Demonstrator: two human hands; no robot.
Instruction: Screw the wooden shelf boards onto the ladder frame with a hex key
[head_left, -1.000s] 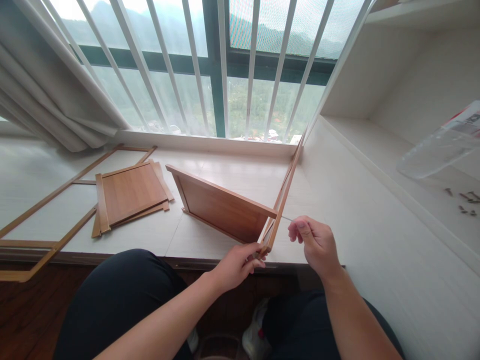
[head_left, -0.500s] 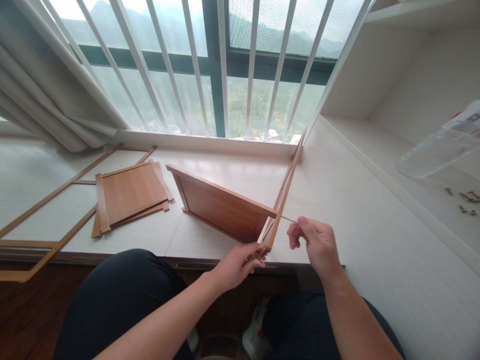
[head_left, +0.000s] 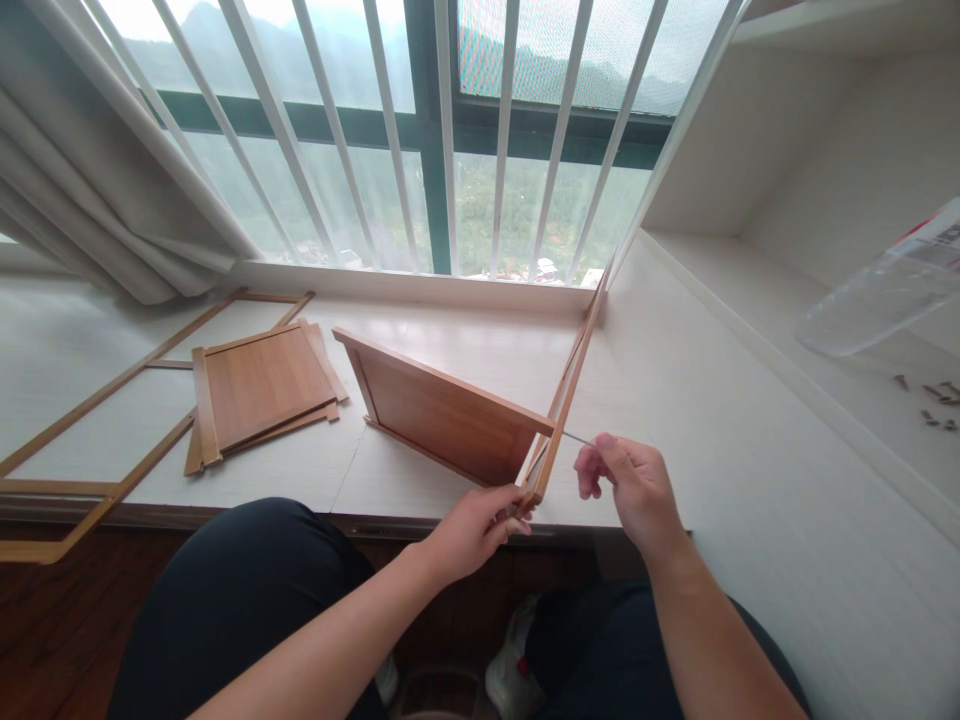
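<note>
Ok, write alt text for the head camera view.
A seated person's left hand steadies the near corner of a thin wooden frame joined to a tilted wooden panel, while the right hand holds a thin metal tool against the frame. More panels lie on the white ledge below a barred window.

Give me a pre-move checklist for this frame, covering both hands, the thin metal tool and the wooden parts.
1. Left hand grips the lower end of the upright wooden frame: ok.
2. Right hand pinches the thin metal tool in its fingers: ok.
3. Tool tip meets the frame: ok; whether it is seated in a screw: cannot tell.
4. Wooden panel stands tilted against the frame: ok.
5. Loose screws lie on the shelf at right, apart from both hands: ok.
</note>
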